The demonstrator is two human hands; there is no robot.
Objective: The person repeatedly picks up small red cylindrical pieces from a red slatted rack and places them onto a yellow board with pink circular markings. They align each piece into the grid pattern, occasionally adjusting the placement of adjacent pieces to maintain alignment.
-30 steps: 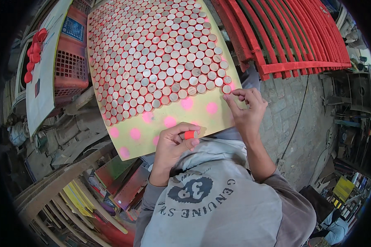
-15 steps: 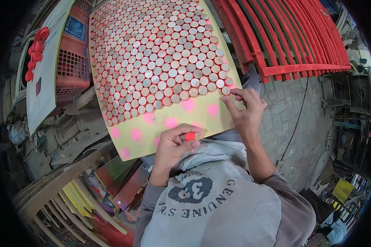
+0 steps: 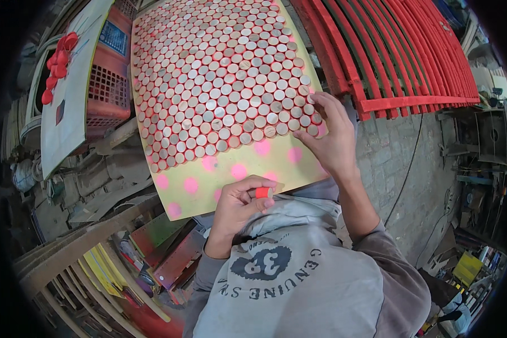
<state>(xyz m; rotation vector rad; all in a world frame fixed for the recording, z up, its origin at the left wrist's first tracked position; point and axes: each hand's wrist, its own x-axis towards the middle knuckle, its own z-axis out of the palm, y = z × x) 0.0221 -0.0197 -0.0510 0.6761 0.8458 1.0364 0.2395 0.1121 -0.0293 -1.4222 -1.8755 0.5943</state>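
Red cylinder point(image 3: 261, 192), long axis sideways, points pale end point(image 3: 270, 192) rightward.

At eleven o'clock, we see matt wood-like discs point(image 3: 219, 84); at two, matt painted slats point(image 3: 417, 103); at ten, plastic crate point(image 3: 108, 61).

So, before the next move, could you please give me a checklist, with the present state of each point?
1. Left hand free: not ok; it pinches a small red-sided cylinder with a pale round end.
2. Right hand, thumb and fingers spread, at the near right corner of the packed pale-topped cylinders: ok.
3. Right hand pressing on them: cannot tell.
4. Packed cylinders upright on the flat yellow board: ok.
5. Red slatted frame apart from the right hand: ok.
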